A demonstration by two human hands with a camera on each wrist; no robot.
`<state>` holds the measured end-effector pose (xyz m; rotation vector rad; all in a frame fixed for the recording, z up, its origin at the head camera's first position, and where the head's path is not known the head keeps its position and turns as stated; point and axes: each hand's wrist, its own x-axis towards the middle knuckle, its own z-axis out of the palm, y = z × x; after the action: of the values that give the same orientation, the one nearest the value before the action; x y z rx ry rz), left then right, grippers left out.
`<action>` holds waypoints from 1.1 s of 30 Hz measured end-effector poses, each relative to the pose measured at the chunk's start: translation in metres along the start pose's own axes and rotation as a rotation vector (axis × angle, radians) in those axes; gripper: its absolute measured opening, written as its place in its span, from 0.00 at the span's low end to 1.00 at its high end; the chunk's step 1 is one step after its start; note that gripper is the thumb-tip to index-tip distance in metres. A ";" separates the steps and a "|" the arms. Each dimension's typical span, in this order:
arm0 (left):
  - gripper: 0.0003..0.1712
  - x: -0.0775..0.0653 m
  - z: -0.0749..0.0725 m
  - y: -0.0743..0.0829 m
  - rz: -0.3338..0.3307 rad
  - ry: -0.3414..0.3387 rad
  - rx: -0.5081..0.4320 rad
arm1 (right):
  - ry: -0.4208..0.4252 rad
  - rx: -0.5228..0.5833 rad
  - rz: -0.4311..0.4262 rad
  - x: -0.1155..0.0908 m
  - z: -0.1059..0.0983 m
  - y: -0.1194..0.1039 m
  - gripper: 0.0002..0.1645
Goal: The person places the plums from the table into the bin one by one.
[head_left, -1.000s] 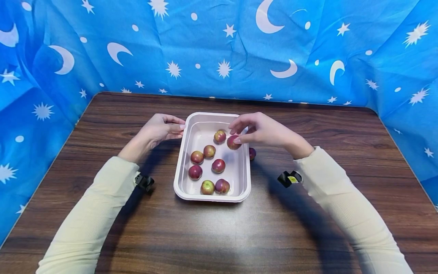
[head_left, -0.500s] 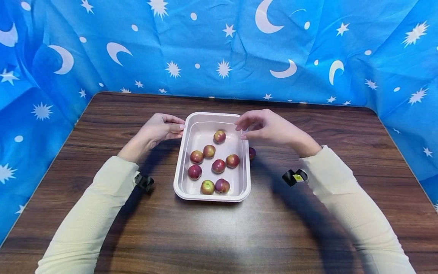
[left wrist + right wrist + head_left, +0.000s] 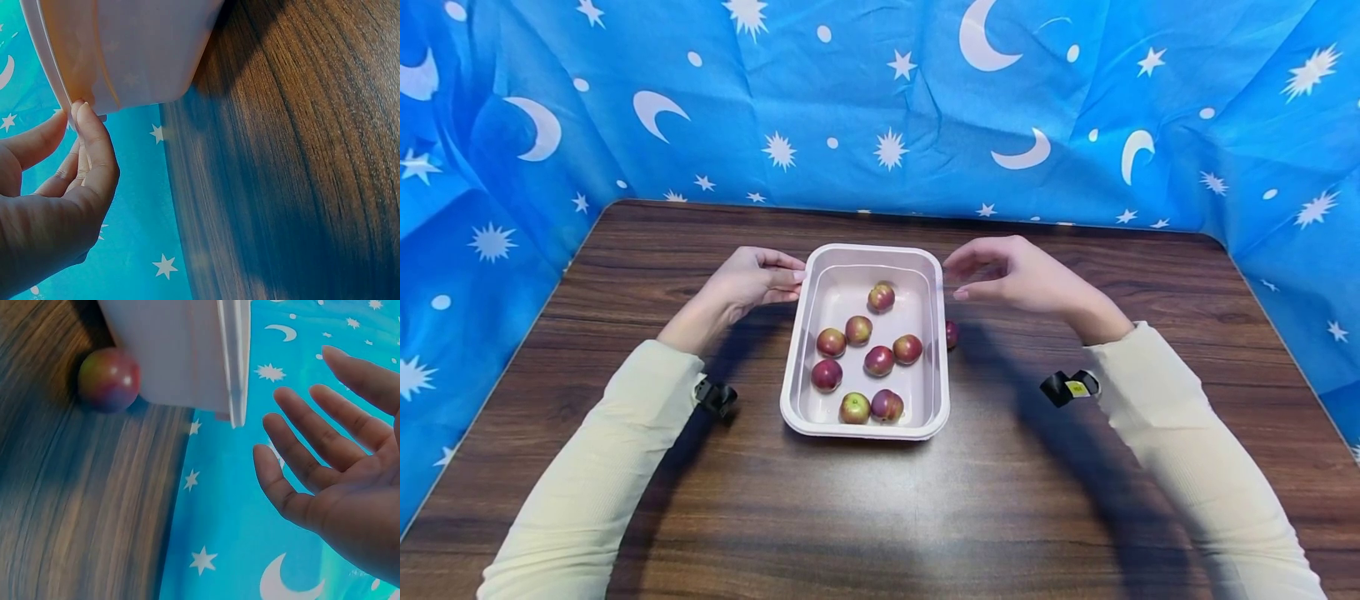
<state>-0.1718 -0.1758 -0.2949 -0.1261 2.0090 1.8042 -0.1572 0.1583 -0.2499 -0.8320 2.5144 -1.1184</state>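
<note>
A pale rectangular tray (image 3: 865, 431) stands mid-table with several red-and-green plums (image 3: 878, 361) lying loose in it. My left hand (image 3: 748, 282) pinches the tray's rim at the upper left between thumb and fingers, also seen in the left wrist view. Off the tray's right side, my right hand (image 3: 1011, 275) hovers with spread fingers and holds nothing; the right wrist view shows its open palm (image 3: 369, 494). Below that hand, one more plum (image 3: 109, 380) rests on the table against the tray's outer wall; the head view shows only part of it.
The dark wood-grain table (image 3: 865, 517) carries the tray. Behind it and at both sides hangs a blue cloth (image 3: 865, 92) with white moons and stars. A small black device (image 3: 717, 398) is strapped near each wrist over a pale sleeve.
My right hand let go of a plum, which came to rest lower in the tray beside another. It then moved right, out past the rim. The left hand stays on the rim.
</note>
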 end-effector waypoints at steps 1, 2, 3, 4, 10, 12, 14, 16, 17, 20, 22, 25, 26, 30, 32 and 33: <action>0.17 0.000 0.000 0.000 0.000 0.001 0.003 | 0.008 -0.002 0.010 -0.001 -0.001 0.001 0.19; 0.18 0.000 0.000 0.000 0.001 -0.001 0.011 | 0.012 -0.006 0.023 -0.003 -0.001 0.003 0.19; 0.18 0.000 0.000 0.000 0.001 -0.001 0.013 | 0.013 -0.003 0.033 -0.005 -0.002 0.004 0.19; 0.18 0.000 0.000 0.000 0.001 0.000 0.014 | 0.011 -0.002 0.039 -0.006 -0.002 0.005 0.20; 0.18 0.000 0.000 0.000 -0.001 -0.001 0.006 | -0.001 0.017 0.060 -0.014 -0.002 0.020 0.22; 0.18 0.000 0.000 0.000 0.001 -0.001 0.003 | -0.002 0.024 0.073 -0.017 0.000 0.026 0.22; 0.17 0.000 0.000 -0.001 0.002 -0.001 0.001 | -0.006 0.043 0.091 -0.020 0.004 0.032 0.23; 0.17 0.000 0.000 -0.001 0.004 -0.004 -0.005 | -0.013 0.068 0.107 -0.022 0.008 0.038 0.23; 0.17 0.000 0.000 -0.001 0.005 -0.004 -0.006 | -0.016 0.079 0.117 -0.023 0.010 0.041 0.24; 0.17 0.001 0.000 -0.001 0.005 -0.005 -0.007 | -0.019 0.118 0.129 -0.025 0.016 0.050 0.24; 0.17 0.001 0.000 -0.001 0.001 -0.002 -0.007 | -0.012 0.137 0.126 -0.025 0.020 0.055 0.24; 0.17 0.000 0.000 0.000 -0.012 0.013 -0.009 | -0.005 0.154 0.125 -0.025 0.025 0.061 0.24; 0.18 0.000 0.000 0.000 -0.016 0.016 -0.006 | -0.004 0.161 0.126 -0.025 0.027 0.063 0.24; 0.18 -0.001 0.000 0.001 -0.022 0.017 0.010 | 0.000 0.190 0.127 -0.024 0.034 0.067 0.23; 0.19 -0.001 0.000 0.001 -0.020 0.009 0.018 | 0.006 0.209 0.126 -0.023 0.037 0.068 0.23; 0.19 -0.001 0.000 0.001 -0.019 0.007 0.018 | 0.009 0.219 0.124 -0.022 0.039 0.068 0.23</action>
<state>-0.1711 -0.1760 -0.2932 -0.1459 2.0216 1.7763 -0.1493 0.1853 -0.3266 -0.6057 2.3585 -1.3271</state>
